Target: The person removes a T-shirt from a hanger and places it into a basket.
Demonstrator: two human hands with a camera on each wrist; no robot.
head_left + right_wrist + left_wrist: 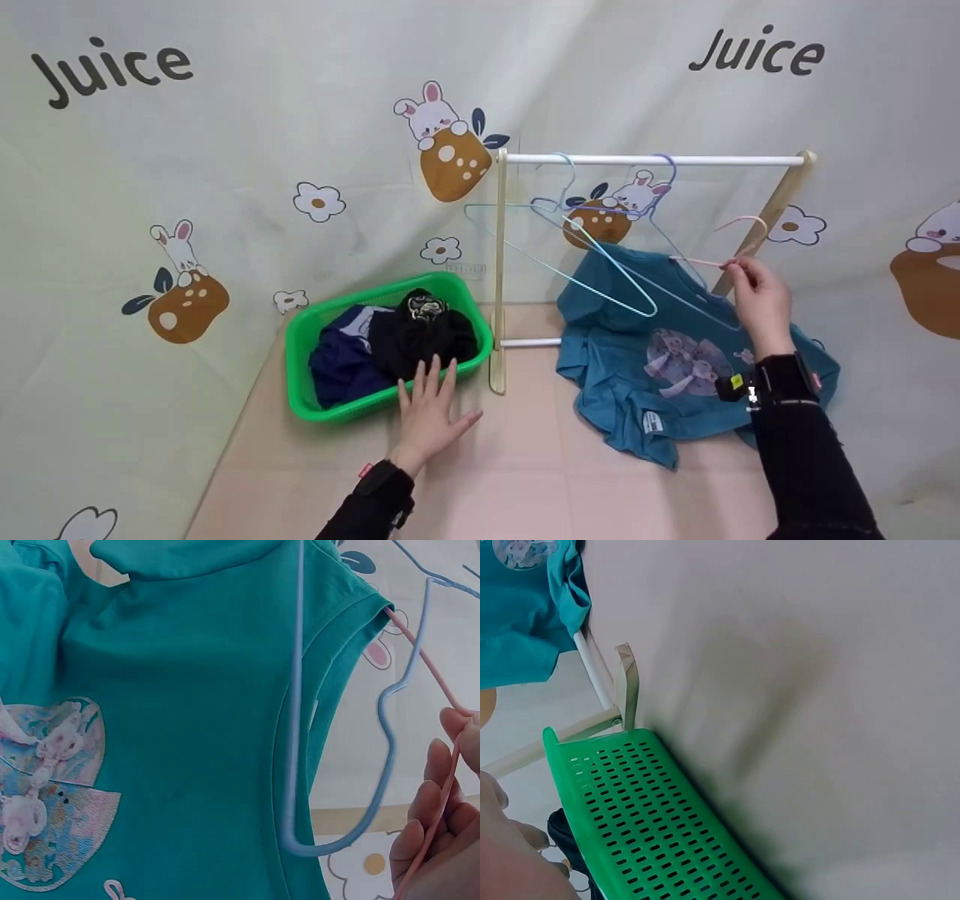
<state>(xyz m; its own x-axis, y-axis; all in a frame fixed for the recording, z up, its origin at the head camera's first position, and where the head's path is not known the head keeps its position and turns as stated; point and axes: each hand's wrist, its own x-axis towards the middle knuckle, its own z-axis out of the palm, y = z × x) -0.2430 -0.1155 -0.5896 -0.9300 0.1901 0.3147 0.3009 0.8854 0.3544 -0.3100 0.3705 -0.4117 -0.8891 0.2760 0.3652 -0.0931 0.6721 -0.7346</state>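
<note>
My right hand [759, 296] pinches a pink hanger [701, 261] near the neck of a teal shirt [622, 330]. One arm of the hanger passes inside the shirt's neckline, as the right wrist view shows. Its hook stands below the rack's top rod, apart from it. The shirt hangs down with its lower part at the table, a printed picture on its front. My left hand [429, 424], fingers spread, is at the near rim of a green basket [322, 412]; whether it touches the rim I cannot tell. Dark clothes [382, 345] lie in the basket.
A small rack with a white rod [735, 160] and wooden posts [500, 262] stands behind the shirt. From the rod hang a mint hanger [637, 289] and a blue hanger [652, 206], the blue one in front of the shirt. A printed cloth [337, 112] covers the wall.
</note>
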